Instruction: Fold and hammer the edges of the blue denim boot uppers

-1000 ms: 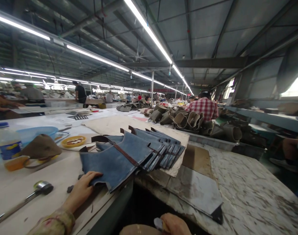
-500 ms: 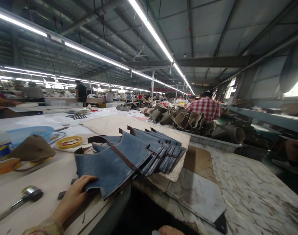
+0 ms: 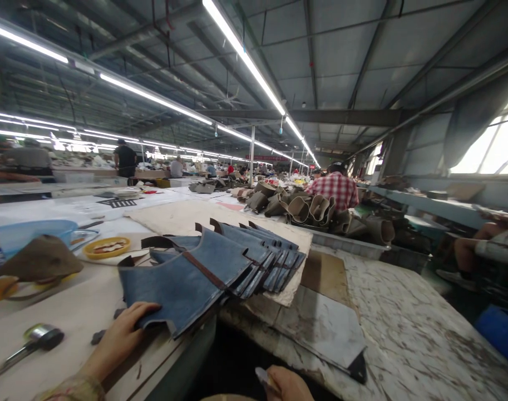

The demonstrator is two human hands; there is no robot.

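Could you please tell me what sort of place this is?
Probably a shoe or leather-goods factory floor: the left hand rests on fanned cut blue pieces, a hammer lies on the workbench, and a person in a checked shirt sits by rolled tan pieces.

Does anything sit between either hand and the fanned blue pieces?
Nothing visible. The left hand rests on the near edge of the top blue piece; between the right hand and the stack lies only the dark gap beside the left table.

Long factory hall; tube lights [image 3: 245,58] run under a grey metal roof [image 3: 362,44]; bright windows [image 3: 491,150] along one side.
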